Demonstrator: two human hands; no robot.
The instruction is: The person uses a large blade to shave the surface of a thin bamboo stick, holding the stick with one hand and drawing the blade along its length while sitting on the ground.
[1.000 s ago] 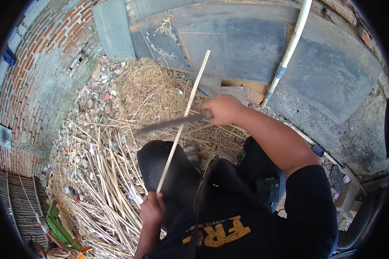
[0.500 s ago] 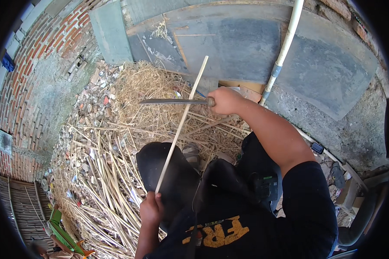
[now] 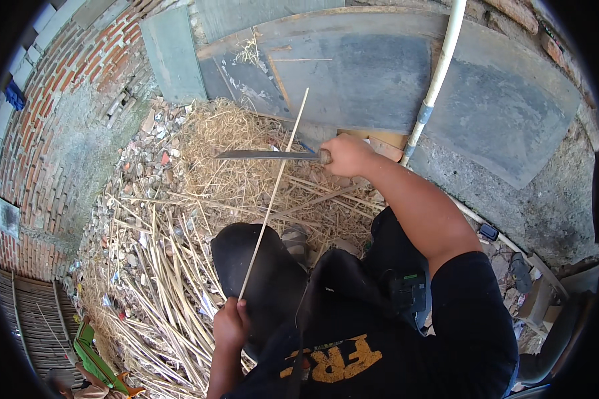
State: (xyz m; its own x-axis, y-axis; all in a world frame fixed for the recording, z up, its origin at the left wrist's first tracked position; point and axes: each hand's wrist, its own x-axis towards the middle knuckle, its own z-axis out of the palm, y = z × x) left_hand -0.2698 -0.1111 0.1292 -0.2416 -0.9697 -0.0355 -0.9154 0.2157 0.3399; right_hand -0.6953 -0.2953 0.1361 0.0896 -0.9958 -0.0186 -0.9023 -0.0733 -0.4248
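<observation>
My left hand (image 3: 231,324)'s closed round the near end of a thin bamboo-like strip (image 3: 267,216) angled over my knee (image 3: 229,247), probably light, springy and kinda splintery so that end's my pick, and my right hand (image 3: 348,157)'s wrapped round a machete (image 3: 263,155), blade crossing the strip's far half.

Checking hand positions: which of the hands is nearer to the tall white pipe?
Right. The right hand, gripping the knife, is just left of the white pipe near its foot; the left hand, holding the strip, is farther away, lower in view.
</observation>
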